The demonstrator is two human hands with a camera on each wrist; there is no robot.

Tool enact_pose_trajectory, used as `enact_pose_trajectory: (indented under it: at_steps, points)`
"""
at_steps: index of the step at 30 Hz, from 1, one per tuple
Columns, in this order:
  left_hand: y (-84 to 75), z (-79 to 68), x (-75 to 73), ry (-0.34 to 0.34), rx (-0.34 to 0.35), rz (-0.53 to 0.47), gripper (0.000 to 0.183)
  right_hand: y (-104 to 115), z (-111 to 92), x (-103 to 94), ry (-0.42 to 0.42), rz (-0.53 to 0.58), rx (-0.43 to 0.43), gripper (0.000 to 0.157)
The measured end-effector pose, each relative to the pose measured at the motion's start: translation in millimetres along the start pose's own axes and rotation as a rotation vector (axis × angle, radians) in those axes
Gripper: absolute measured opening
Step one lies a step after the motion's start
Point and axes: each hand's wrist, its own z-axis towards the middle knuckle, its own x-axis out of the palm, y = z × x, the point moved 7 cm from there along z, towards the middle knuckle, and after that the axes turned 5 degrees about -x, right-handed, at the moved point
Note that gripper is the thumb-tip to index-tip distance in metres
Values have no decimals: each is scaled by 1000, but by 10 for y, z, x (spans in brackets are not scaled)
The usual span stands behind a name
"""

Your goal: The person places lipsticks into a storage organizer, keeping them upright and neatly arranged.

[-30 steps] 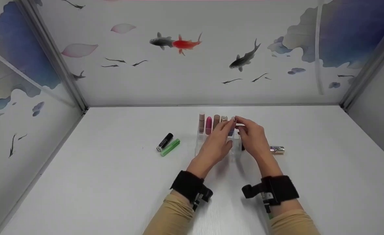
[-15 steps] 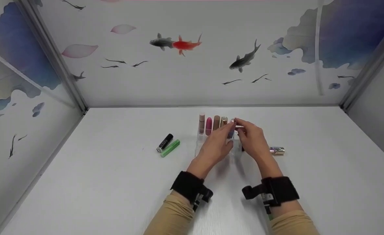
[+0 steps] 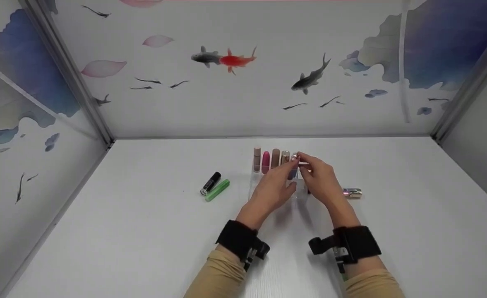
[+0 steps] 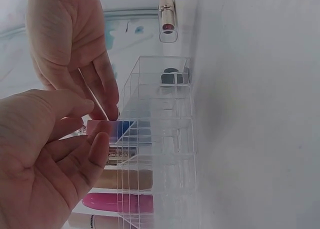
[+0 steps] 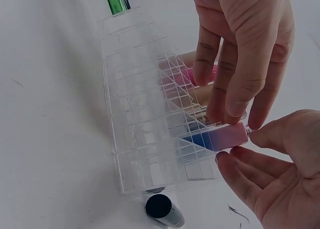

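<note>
A clear acrylic organizer [image 5: 135, 104] stands on the table and holds several upright lipsticks. One tube fades from pink to blue [image 5: 220, 138], has a silvery tip, and sits in a slot towards the right. My right hand [image 3: 320, 176] pinches its upper end, one fingertip at the tip and another against its side. My left hand [image 3: 270, 188] touches the same tube with extended fingers, the thumb held apart. Beside it in the row are a gold tube [image 4: 120, 155], a brown tube [image 4: 135, 179], a bright pink tube [image 4: 117, 202] and a pale beige tube [image 3: 257, 159].
Left of the organizer lie a black tube [image 3: 210, 183] and a green tube [image 3: 217, 190]. A shiny metallic lipstick [image 3: 353, 193] lies to the right, partly behind my wrist. Near the organizer's right end is another black-capped tube [image 5: 160, 208]. Printed panels [image 3: 247, 99] enclose the table's back and sides.
The head view has tilted up slightly. My fingers sit a touch lower on the pink-blue tube, and more of its silvery tip shows. The other tubes have not moved.
</note>
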Motion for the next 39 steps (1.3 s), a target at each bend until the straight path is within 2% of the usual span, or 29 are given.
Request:
enact_pose_trajectory:
  at_steps: [8, 14, 24, 32, 39]
  points:
    - [50, -26, 19, 40, -31, -9, 56, -30, -22, 3, 8, -1, -9, 46]
    - [109, -26, 55, 88, -82, -14, 59, -38, -19, 15, 29, -4, 2, 47]
    - [104, -29, 45, 120, -72, 23, 59, 44, -5, 6, 39, -13, -16, 48]
    - [86, -60, -175, 56, -13, 1, 47, 291, -1, -64, -49, -99, -109, 49]
    - [186, -144, -423, 17, -29, 3, 33, 542, -24, 14, -97, -118, -229, 43]
